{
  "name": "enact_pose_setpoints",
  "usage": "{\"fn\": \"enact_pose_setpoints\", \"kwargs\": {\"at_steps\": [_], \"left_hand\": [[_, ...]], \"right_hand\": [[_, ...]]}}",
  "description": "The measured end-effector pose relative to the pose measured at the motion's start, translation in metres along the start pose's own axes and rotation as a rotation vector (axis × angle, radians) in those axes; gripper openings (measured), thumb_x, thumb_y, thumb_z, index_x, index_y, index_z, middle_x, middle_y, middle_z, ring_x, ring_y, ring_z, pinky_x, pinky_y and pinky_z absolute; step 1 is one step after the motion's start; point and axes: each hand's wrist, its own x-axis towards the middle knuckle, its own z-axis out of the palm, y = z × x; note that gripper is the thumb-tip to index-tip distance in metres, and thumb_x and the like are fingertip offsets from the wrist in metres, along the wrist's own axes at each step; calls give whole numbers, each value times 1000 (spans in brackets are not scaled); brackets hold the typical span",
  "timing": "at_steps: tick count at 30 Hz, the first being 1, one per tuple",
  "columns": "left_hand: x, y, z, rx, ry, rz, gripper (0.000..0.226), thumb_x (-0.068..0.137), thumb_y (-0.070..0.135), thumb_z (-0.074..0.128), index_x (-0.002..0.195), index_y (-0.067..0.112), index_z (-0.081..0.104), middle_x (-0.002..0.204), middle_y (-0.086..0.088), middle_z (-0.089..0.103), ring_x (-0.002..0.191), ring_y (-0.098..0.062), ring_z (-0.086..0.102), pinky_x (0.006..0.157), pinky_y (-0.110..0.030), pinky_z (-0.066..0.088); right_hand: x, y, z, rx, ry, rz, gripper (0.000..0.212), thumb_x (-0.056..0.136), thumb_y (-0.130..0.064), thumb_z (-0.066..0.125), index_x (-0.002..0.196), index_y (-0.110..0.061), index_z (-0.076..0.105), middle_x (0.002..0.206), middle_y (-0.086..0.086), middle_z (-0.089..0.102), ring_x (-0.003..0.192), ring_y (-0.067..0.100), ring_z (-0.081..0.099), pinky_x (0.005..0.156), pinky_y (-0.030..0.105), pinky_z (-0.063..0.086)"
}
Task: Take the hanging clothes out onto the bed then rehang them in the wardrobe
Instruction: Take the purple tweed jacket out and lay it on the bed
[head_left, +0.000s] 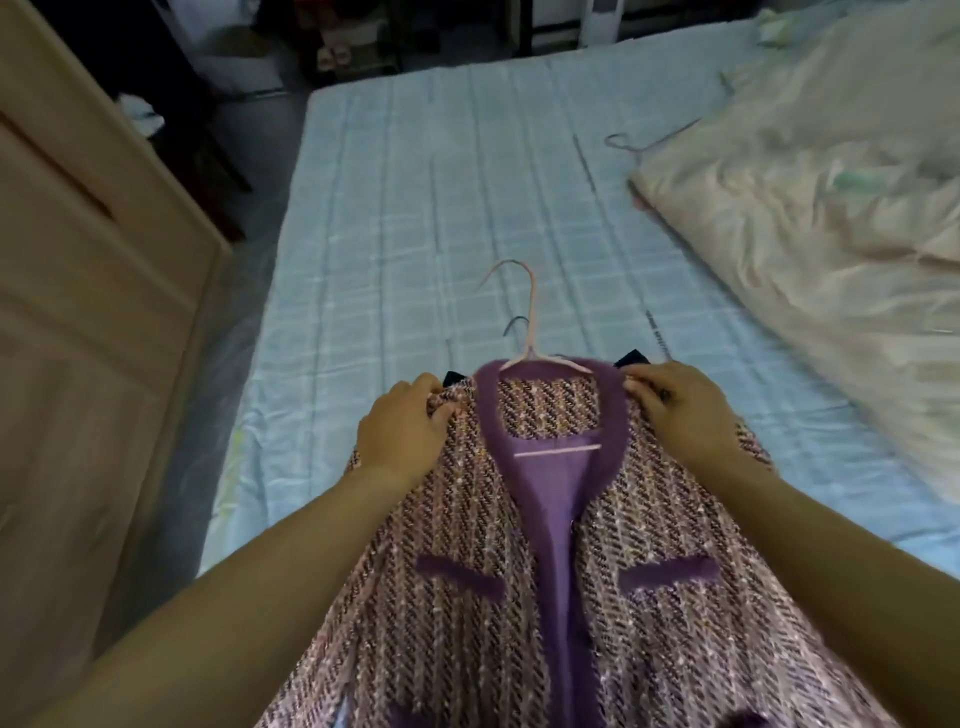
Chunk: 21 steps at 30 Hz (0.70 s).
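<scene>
A pink and purple tweed jacket (545, 545) with a purple fuzzy collar lies front up on the near part of the bed (441, 182). A pale pink hanger (530, 322) sits inside it, its hook pointing toward the far end of the bed. My left hand (402, 431) grips the jacket's left shoulder. My right hand (680, 405) grips the right shoulder beside the collar. Dark cloth tips (631, 357) poke out from under both shoulders. A second hook (514, 325) shows just under the pink one.
A light blue checked sheet covers the bed. A cream quilt (831, 182) is heaped along the right side. A bare wire hanger (639, 143) lies by its edge. A wooden wardrobe (78, 312) stands at the left, with dark floor clutter (332, 52) beyond the bed.
</scene>
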Motion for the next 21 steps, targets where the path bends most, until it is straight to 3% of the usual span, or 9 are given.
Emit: {"fn": "enact_pose_setpoints", "kwargs": {"at_steps": [3, 8, 12, 14, 16, 19, 21], "left_hand": [[28, -16, 49, 22, -37, -123, 29, 93, 45, 48, 112, 24, 55, 103, -7, 58, 93, -27, 56, 72, -37, 45], [60, -42, 124, 122, -48, -209, 34, 94, 45, 44, 120, 25, 52, 109, -8, 57, 99, -26, 55, 78, -37, 44], [69, -54, 164, 186, -164, -248, 48, 96, 49, 35, 138, 29, 39, 137, -7, 46, 122, -26, 46, 96, -41, 38], [62, -53, 169, 254, -223, -267, 57, 94, 57, 29, 146, 34, 25, 151, -4, 31, 137, -24, 31, 109, -46, 28], [49, -50, 163, 299, -230, -251, 61, 91, 64, 22, 147, 40, 16, 156, -1, 22, 142, -26, 22, 112, -55, 20], [25, -42, 137, 316, -220, -198, 68, 83, 70, 10, 146, 46, 8, 157, 1, 20, 143, -27, 18, 109, -62, 14], [5, -34, 114, 311, -180, -167, 70, 82, 71, 12, 146, 43, 15, 155, -2, 27, 143, -30, 21, 107, -66, 14]], "right_hand": [[21, 31, 47, 12, -76, -11, 25, 91, -38, 50, 103, -28, 70, 87, -1, 66, 81, 19, 60, 63, 28, 42], [43, 72, 110, -13, -198, -17, 24, 92, -37, 51, 104, -28, 69, 82, 0, 62, 78, 21, 59, 64, 36, 49], [50, 92, 145, -123, -307, -15, 33, 91, -41, 44, 107, -26, 68, 90, 2, 65, 81, 25, 61, 64, 36, 50], [49, 94, 152, -217, -366, -61, 43, 85, -45, 41, 109, -20, 67, 101, 10, 66, 86, 32, 63, 66, 40, 52], [47, 85, 149, -264, -418, -80, 45, 85, -44, 47, 117, -16, 64, 117, 16, 62, 101, 37, 60, 79, 49, 52], [42, 58, 130, -286, -443, -159, 57, 86, -52, 39, 125, -15, 57, 128, 17, 56, 115, 36, 55, 91, 53, 46], [37, 33, 111, -289, -474, -236, 65, 87, -59, 27, 128, -17, 54, 133, 15, 52, 120, 35, 51, 94, 54, 42]]}}
